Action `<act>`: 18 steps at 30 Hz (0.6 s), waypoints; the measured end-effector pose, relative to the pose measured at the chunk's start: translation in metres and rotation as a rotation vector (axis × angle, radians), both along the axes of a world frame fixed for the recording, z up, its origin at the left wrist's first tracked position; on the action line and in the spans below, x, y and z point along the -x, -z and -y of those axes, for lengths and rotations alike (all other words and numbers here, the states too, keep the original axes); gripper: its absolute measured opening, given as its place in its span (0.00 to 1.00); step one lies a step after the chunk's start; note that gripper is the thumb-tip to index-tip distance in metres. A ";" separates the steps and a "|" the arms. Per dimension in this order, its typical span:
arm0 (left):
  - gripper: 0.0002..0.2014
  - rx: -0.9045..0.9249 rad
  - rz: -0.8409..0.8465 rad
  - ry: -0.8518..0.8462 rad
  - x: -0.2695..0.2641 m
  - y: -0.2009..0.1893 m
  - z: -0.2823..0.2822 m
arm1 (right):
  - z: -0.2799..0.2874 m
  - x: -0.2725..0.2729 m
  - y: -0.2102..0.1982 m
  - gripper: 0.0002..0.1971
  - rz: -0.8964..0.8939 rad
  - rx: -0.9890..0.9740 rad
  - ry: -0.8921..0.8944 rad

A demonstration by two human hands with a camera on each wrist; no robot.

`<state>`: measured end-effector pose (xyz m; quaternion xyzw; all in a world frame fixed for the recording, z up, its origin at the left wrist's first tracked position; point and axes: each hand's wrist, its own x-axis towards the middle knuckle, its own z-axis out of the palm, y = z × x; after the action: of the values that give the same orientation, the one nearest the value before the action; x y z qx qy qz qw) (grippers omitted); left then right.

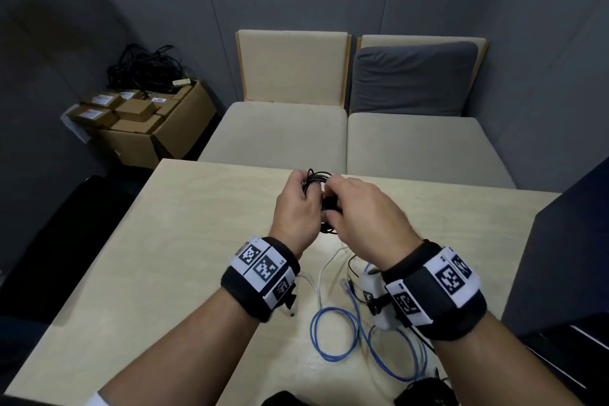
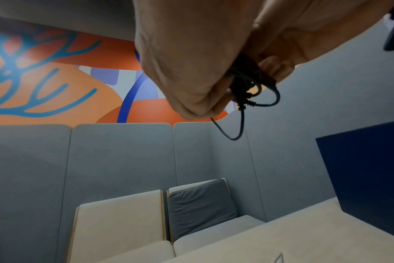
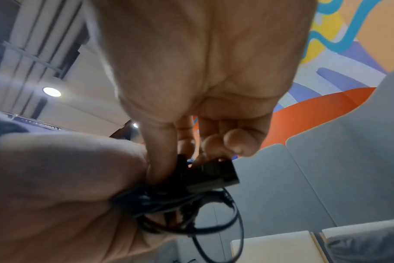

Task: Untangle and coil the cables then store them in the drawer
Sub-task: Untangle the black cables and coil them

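Both hands are raised above the far middle of the pale wooden table point(image 1: 171, 241) with a bundle of thin black cable point(image 1: 318, 176) between them. My left hand point(image 1: 296, 204) grips the coiled loops point(image 2: 245, 80). My right hand point(image 1: 359, 211) pinches the cable's black block-shaped plug point(image 3: 214, 175) with thumb and fingertips, right against the coil point(image 3: 180, 210). A loop of black cable point(image 2: 234, 124) hangs below the left hand. A blue cable point(image 1: 342, 336) and a white cable point(image 1: 324, 270) lie loose on the table beneath my wrists. No drawer shows.
A dark cabinet point(image 1: 570, 257) stands at the table's right edge. Two beige seats point(image 1: 280, 132) with a grey cushion point(image 1: 412, 76) face the table's far side. Cardboard boxes point(image 1: 148, 122) topped with tangled black cables point(image 1: 145, 67) sit at the far left. A black object point(image 1: 425, 392) lies near the front edge.
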<state>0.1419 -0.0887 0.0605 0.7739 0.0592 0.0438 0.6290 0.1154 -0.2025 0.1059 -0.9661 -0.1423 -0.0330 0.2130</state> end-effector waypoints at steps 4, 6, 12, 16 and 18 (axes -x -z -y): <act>0.06 -0.002 0.005 -0.005 -0.001 0.002 0.000 | -0.002 0.001 0.001 0.09 0.002 -0.084 -0.037; 0.06 0.017 0.000 -0.037 -0.004 0.004 -0.002 | 0.004 0.005 -0.002 0.10 0.047 -0.216 -0.024; 0.07 0.287 -0.121 -0.183 -0.015 0.007 -0.020 | 0.066 0.005 -0.001 0.12 -0.114 -1.060 0.044; 0.07 0.497 -0.150 -0.115 -0.014 -0.007 -0.016 | 0.087 -0.001 0.043 0.19 -0.255 -0.976 0.172; 0.07 0.566 -0.164 -0.024 -0.010 -0.013 -0.008 | 0.077 -0.003 0.065 0.18 -0.306 -0.912 0.211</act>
<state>0.1521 -0.0806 0.0733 0.5680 0.1286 -0.0297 0.8123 0.1187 -0.2790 0.0405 -0.7774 0.0180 0.0290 0.6281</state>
